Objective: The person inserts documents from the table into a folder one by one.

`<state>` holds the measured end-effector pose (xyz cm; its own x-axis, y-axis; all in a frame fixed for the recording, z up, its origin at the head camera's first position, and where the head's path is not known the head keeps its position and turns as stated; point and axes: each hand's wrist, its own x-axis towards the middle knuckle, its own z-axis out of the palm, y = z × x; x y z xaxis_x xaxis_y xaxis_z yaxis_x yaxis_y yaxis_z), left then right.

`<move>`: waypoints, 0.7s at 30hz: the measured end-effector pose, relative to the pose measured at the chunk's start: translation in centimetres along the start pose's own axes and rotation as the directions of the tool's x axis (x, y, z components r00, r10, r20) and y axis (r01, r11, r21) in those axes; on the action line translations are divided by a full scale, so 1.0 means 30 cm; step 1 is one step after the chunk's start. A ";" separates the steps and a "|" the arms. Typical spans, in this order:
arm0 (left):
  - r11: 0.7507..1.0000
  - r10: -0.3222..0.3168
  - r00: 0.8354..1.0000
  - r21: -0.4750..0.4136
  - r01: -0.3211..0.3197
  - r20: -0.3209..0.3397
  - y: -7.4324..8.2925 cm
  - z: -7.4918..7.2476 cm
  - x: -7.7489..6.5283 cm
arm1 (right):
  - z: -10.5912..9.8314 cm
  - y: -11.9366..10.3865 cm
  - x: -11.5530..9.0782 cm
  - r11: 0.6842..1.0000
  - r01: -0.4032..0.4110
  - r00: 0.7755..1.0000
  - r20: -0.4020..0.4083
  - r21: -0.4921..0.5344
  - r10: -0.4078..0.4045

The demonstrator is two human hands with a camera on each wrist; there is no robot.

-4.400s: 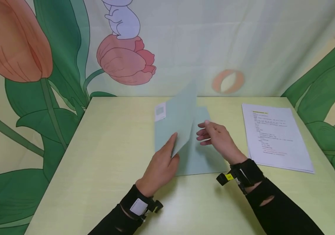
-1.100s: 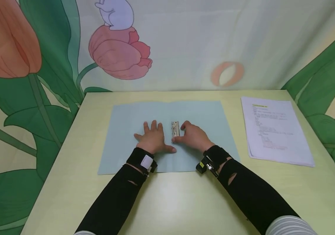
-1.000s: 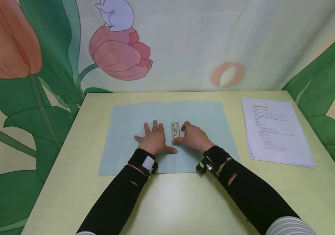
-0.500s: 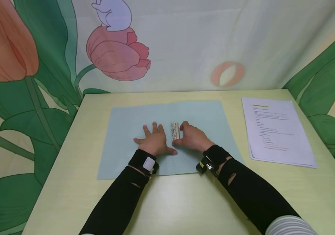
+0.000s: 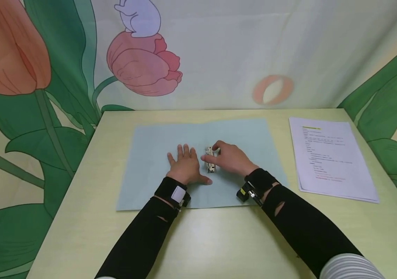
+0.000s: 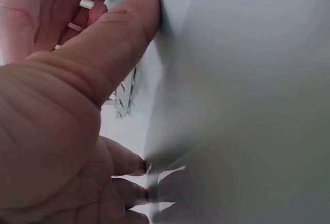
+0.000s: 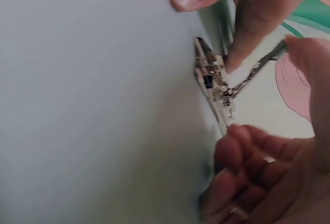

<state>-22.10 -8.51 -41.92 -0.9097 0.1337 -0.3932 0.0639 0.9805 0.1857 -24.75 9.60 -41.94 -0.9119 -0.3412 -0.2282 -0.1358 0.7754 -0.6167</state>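
A light blue file folder (image 5: 156, 141) lies opened flat on the table, with a metal lever clip (image 5: 211, 168) near its spine. My left hand (image 5: 185, 169) rests palm down on the folder's left half, fingers spread and thumb just below the clip. My right hand (image 5: 233, 159) is at the clip, its thumb across the middle in the head view. In the right wrist view the clip's lever (image 7: 258, 70) stands tilted up from the base, its tip at my right thumb. My other right fingers (image 7: 229, 152) curl at the clip's far end.
A stack of printed paper sheets (image 5: 330, 159) lies at the right of the pale table (image 5: 212, 240). Behind the table's back edge hangs a curtain (image 5: 219, 58) with flowers and a rabbit on it.
The folder, part-closed earlier, has been spread flat, and the left hand has settled on it. In the last half second the right thumb has moved up the clip and its lever has risen.
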 end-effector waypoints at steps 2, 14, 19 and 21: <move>1.000 0.007 1.000 -0.010 -0.007 0.008 -0.001 0.001 0.005 | 0.003 -0.001 0.004 0.998 0.056 0.998 0.001 0.004 -0.056; 0.999 0.004 1.000 -0.036 -0.004 0.009 -0.007 -0.011 -0.007 | -0.002 0.008 0.069 0.987 0.113 0.980 -0.174 0.112 -0.092; 0.999 -0.003 1.000 -0.047 0.004 0.013 -0.006 -0.002 -0.001 | -0.003 0.028 0.107 0.982 0.046 0.986 -0.164 0.181 -0.016; 0.999 -0.004 1.000 -0.043 0.004 0.013 -0.006 -0.001 -0.001 | -0.003 0.033 0.115 0.980 0.025 0.988 -0.152 0.199 0.006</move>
<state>-22.11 -8.69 -41.90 -0.9047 0.1318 -0.4052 0.0423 0.9740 0.2225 -28.05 9.25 -43.26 -0.9610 -0.2517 -0.1145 -0.0786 0.6457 -0.7595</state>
